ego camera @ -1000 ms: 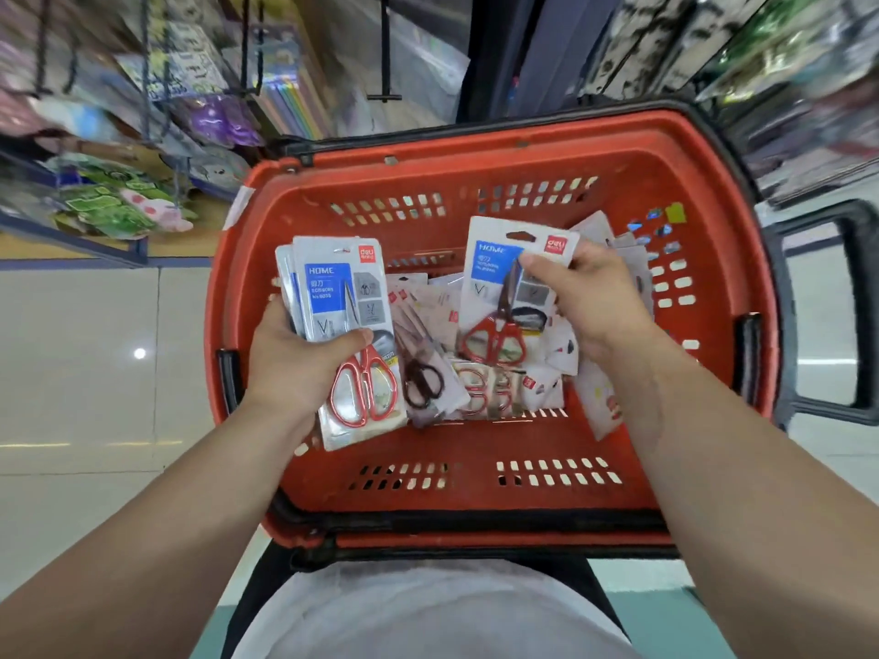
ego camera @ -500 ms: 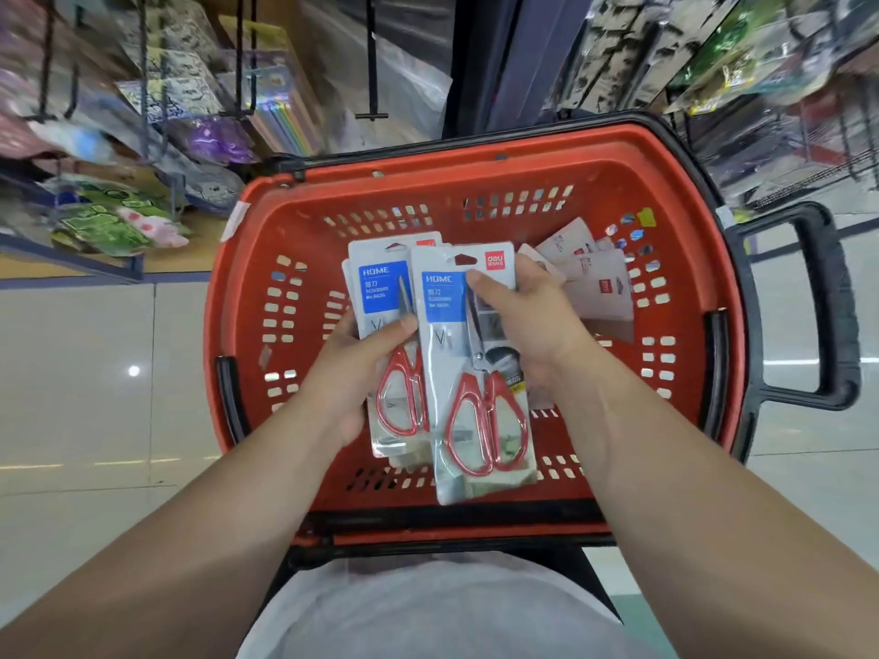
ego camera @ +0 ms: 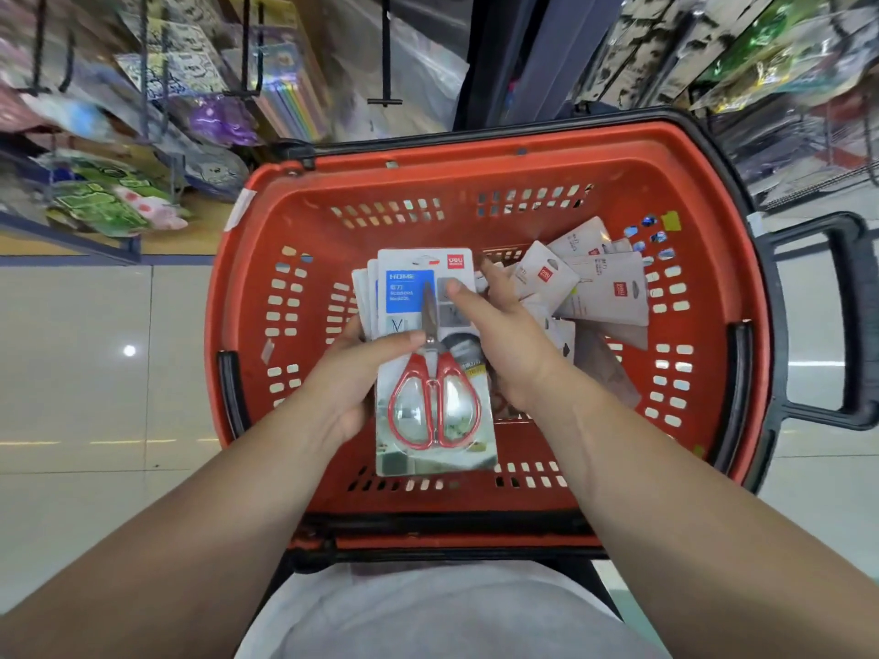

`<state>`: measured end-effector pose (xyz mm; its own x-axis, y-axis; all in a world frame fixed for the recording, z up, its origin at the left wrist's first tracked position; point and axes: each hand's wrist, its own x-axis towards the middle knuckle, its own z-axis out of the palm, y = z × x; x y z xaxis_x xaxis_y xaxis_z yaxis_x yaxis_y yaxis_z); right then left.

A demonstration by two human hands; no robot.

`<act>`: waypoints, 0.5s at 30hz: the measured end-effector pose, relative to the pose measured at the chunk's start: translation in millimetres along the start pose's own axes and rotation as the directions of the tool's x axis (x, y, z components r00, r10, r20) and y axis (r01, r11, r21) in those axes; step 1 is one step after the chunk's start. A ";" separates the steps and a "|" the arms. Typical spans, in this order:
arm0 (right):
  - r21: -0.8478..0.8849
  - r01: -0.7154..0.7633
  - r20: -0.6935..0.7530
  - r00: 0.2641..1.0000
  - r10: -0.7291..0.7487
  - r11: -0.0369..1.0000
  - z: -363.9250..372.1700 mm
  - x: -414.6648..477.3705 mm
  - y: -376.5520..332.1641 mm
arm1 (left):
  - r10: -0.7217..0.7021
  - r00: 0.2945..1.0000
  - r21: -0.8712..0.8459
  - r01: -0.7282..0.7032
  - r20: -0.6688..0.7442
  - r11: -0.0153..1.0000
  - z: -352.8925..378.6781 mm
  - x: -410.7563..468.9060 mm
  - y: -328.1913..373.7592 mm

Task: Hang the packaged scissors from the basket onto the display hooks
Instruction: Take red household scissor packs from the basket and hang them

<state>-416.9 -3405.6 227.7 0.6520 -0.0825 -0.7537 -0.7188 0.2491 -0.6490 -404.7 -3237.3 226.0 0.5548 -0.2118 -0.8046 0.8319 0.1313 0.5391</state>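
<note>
the left hand's fingers are hidden behind the stack of packaged scissors, so only its thumb shows, laid across the front near the blades' pivot. how many packs make up the stack cannot be told; just a few card edges peek out at the upper left. the hanging goods on the shelves are blurred and their print is unreadable. the display hooks are cut off by the top edge. both forearms run out of the bottom corners.

the top pack is a white card with a blue "home" panel, a small red logo at the upper right and a clear blister over scissors with red loop handles, blades pointing away from the person. the stack is held upright over the middle of the red basket, above its floor. the right hand grips the stack's right edge, thumb on the front and fingers curled round behind. loose packs lie face down and jumbled in the basket's right half.

half a second ago two packs were fanned side by side, one in each hand, both pairs of red handles showing. now they are squared together, one on top, with both hands closed on the same stack.
</note>
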 end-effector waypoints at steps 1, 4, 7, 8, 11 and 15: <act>-0.020 -0.022 0.056 0.998 0.023 1.000 -4.0 -3.3 3.1 | -0.012 0.999 -0.048 0.010 -0.029 0.999 0.1 1.8 0.8; -0.044 -0.010 0.188 0.982 0.019 0.999 -12.0 -12.9 12.4 | -0.008 0.993 -0.146 -0.008 -0.115 0.989 2.9 9.3 1.4; -0.076 0.054 0.174 0.984 -0.040 0.996 -12.7 -18.1 14.4 | 0.022 0.994 -0.187 -0.042 -0.111 0.982 10.7 11.6 -1.9; -0.070 0.080 0.160 0.985 -0.068 0.994 -11.8 -17.2 14.1 | 0.020 0.994 -0.193 -0.041 -0.109 0.980 12.7 11.5 -3.5; -0.064 0.128 0.108 0.987 -0.120 0.990 -10.1 -14.3 15.6 | -0.032 0.994 -0.213 0.010 -0.101 0.977 16.0 9.2 -3.1; -0.081 0.179 0.058 0.983 -0.175 0.980 -5.2 -17.9 20.1 | -0.087 0.996 -0.193 0.084 -0.006 0.978 16.8 -1.2 1.8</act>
<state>-444.2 -3404.2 227.6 0.7805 -0.0683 -0.6214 -0.6077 0.1509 -0.7797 -404.0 -3253.1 232.1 0.4802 -0.2163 -0.8500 0.8617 0.2974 0.4112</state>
